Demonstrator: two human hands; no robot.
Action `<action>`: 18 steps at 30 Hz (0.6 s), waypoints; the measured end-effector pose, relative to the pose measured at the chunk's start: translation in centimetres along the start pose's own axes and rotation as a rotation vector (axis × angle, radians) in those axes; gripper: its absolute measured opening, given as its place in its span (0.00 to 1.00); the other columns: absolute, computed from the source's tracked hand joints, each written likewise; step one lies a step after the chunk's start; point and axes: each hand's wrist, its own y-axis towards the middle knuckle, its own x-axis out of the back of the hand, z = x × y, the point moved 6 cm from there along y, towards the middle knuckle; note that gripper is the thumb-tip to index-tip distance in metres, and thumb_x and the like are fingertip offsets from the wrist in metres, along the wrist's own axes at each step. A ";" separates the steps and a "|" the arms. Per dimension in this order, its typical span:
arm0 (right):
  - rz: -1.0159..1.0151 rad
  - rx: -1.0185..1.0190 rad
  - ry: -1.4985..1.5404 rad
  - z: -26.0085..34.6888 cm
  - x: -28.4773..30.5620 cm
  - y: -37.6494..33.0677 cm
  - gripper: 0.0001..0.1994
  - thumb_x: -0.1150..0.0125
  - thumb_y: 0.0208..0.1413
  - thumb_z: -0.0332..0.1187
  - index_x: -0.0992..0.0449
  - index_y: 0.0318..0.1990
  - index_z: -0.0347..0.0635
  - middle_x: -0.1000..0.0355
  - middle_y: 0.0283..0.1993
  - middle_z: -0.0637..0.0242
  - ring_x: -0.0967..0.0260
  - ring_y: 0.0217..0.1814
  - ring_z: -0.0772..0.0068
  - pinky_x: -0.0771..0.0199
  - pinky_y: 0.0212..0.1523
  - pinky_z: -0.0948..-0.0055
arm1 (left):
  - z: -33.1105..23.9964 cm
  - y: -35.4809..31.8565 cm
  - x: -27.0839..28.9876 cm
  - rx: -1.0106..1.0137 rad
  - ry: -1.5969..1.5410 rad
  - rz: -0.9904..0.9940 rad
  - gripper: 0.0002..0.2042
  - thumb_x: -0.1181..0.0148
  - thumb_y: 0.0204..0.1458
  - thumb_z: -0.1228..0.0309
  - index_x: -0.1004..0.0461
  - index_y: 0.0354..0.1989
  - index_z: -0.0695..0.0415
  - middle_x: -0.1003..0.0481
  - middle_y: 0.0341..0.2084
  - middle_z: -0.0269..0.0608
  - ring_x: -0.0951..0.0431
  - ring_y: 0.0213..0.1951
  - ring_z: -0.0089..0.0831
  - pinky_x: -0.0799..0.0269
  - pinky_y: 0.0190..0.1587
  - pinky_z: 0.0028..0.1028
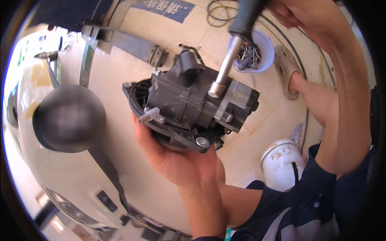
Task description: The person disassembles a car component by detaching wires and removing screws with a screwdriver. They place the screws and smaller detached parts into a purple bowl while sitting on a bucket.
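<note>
My left hand [177, 160] is cupped under a black plastic car lamp housing [181, 96] and grips it from below. A thumb or finger shows along its left edge; the other fingers are hidden beneath. The housing has a round black cap, a light grey plastic fitting [151, 115] and a silver round insert [202, 141] near its lower rim. From above, a socket driver [228, 66] with dark handle and chrome shaft reaches down, its knurled end on or just over the housing. My right hand [299, 12], fingers curled, is at that handle, partly cut off by the top edge.
A pale bucket [265, 50] holds several screws or small metal parts beside my sandalled foot [287, 72]. A stained white pail [281, 162] stands near my knee. At left is a light-coloured car body panel [72, 172]. A lift arm [128, 44] and hoses [219, 14] lie beyond.
</note>
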 end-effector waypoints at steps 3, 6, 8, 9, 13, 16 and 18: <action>-0.050 -0.008 -0.142 0.6 1.3 -0.9 0.18 0.31 0.57 0.44 0.20 0.38 0.34 0.32 0.22 0.74 0.39 0.22 0.82 0.43 0.24 0.78 | 2.1 -1.0 -0.8 0.092 0.042 0.066 0.34 0.55 0.63 0.38 0.35 0.72 0.42 0.34 0.69 0.41 0.37 0.70 0.53 0.45 0.66 0.70; -0.102 0.000 -0.323 1.3 1.8 -1.6 0.20 0.33 0.56 0.48 0.19 0.37 0.35 0.31 0.23 0.72 0.36 0.24 0.79 0.39 0.27 0.75 | 3.9 -1.5 -0.8 0.166 -0.011 0.079 0.35 0.55 0.62 0.36 0.36 0.73 0.42 0.35 0.70 0.41 0.39 0.71 0.54 0.49 0.68 0.68; -0.147 -0.090 -0.407 1.6 1.9 -1.8 0.20 0.34 0.56 0.49 0.19 0.36 0.36 0.30 0.23 0.70 0.35 0.24 0.78 0.38 0.28 0.74 | 4.1 -1.6 -0.8 0.167 -0.006 0.108 0.36 0.55 0.60 0.35 0.36 0.73 0.41 0.37 0.71 0.42 0.41 0.71 0.55 0.51 0.68 0.69; -0.103 -0.045 -0.349 1.3 2.0 -1.9 0.20 0.34 0.56 0.48 0.19 0.36 0.36 0.30 0.23 0.70 0.35 0.25 0.78 0.38 0.28 0.74 | 4.0 -1.6 -0.7 0.167 -0.005 0.121 0.36 0.54 0.60 0.35 0.36 0.73 0.40 0.38 0.71 0.43 0.41 0.72 0.55 0.52 0.68 0.70; -0.342 0.181 -0.447 1.1 0.4 -2.8 0.17 0.35 0.57 0.45 0.19 0.35 0.37 0.29 0.24 0.71 0.35 0.25 0.80 0.38 0.28 0.74 | 3.9 -1.6 -0.3 0.166 -0.018 0.107 0.37 0.53 0.59 0.34 0.36 0.73 0.40 0.38 0.72 0.43 0.42 0.72 0.55 0.54 0.69 0.70; -0.230 0.126 -0.301 0.6 0.7 -2.4 0.14 0.36 0.58 0.42 0.20 0.33 0.39 0.30 0.23 0.74 0.37 0.24 0.82 0.39 0.27 0.76 | 3.8 -1.6 -0.3 0.153 -0.020 0.096 0.37 0.52 0.59 0.34 0.37 0.73 0.40 0.38 0.72 0.42 0.43 0.72 0.54 0.55 0.70 0.70; -0.093 0.051 -0.155 0.6 1.3 -1.8 0.12 0.37 0.59 0.40 0.21 0.31 0.41 0.31 0.23 0.75 0.38 0.23 0.84 0.40 0.27 0.77 | 3.8 -1.6 -0.4 0.152 -0.017 0.110 0.37 0.52 0.59 0.34 0.37 0.73 0.40 0.38 0.72 0.42 0.43 0.72 0.54 0.55 0.70 0.70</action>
